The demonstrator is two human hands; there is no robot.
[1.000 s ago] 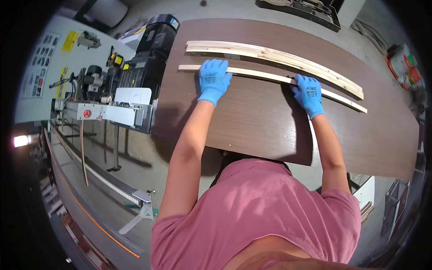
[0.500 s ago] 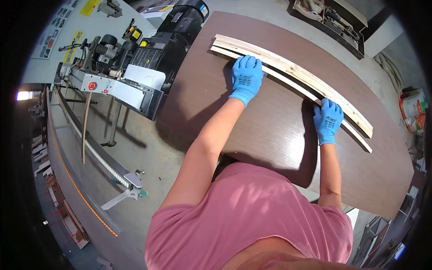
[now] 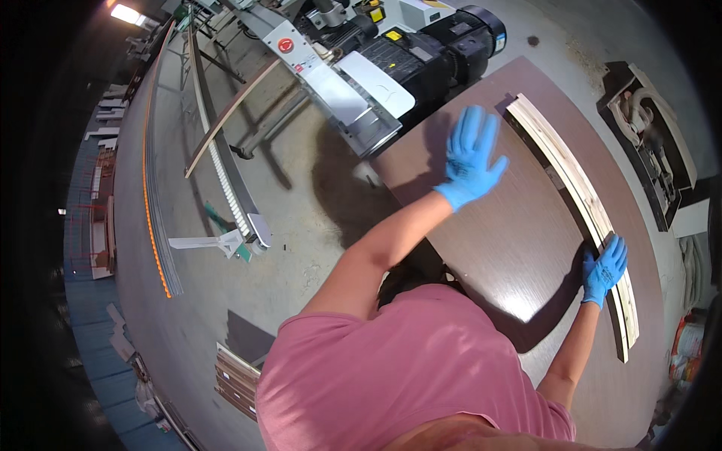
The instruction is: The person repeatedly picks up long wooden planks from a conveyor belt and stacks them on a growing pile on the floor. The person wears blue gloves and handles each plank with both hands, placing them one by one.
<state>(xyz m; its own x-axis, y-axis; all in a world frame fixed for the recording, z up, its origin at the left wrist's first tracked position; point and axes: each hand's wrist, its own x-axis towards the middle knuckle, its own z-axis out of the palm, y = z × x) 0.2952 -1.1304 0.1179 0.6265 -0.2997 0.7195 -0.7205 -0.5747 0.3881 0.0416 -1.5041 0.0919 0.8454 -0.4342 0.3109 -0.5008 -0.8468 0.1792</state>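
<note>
Your right hand [image 3: 604, 269] lay flat, fingers spread, on the long pale strips [image 3: 573, 177] along the table's [image 3: 511, 248] far edge; your left hand [image 3: 470, 154] hovered open, empty. They looked light, stiff, slightly bowed—best gripped near both ends.

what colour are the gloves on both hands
Bright blue on both the left hand and right hand, clearest in the head view.
</note>
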